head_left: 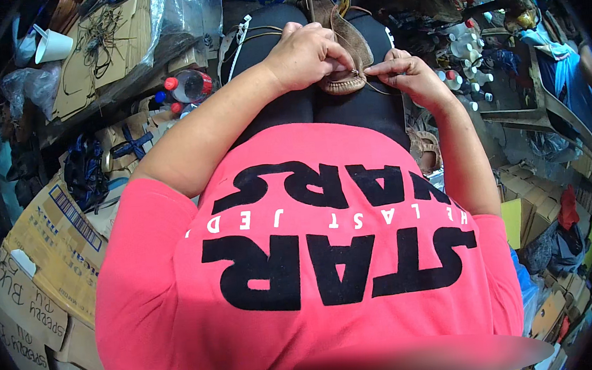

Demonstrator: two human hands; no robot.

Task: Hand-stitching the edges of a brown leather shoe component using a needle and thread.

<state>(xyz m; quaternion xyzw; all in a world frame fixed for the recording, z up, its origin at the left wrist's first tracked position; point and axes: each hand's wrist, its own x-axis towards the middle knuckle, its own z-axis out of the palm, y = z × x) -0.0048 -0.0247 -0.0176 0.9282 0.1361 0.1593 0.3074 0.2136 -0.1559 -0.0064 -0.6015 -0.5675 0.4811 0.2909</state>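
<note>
A brown leather shoe (352,36), moccasin-like with a gathered, stitched toe seam (341,84), lies across my dark-clad thighs with its toe toward me. My left hand (309,55) is closed at the left of the toe, its fingertips pinching the leather by the seam. From the right, my right hand (409,79) reaches in with thumb and forefinger pinched at the seam's right end. A thin thread (379,91) trails from that spot, and the fingers seem to hold it; no needle can be made out. Thin cord also loops beside the shoe's far end.
Left of my legs lie a bottle with a red cap (191,86), flat cardboard (97,82) with tangled cord, and a white cup (53,45). Several white bottles (465,50) crowd the right. Another brown shoe (425,151) sits by my right thigh. Cardboard boxes (58,249) lie at lower left.
</note>
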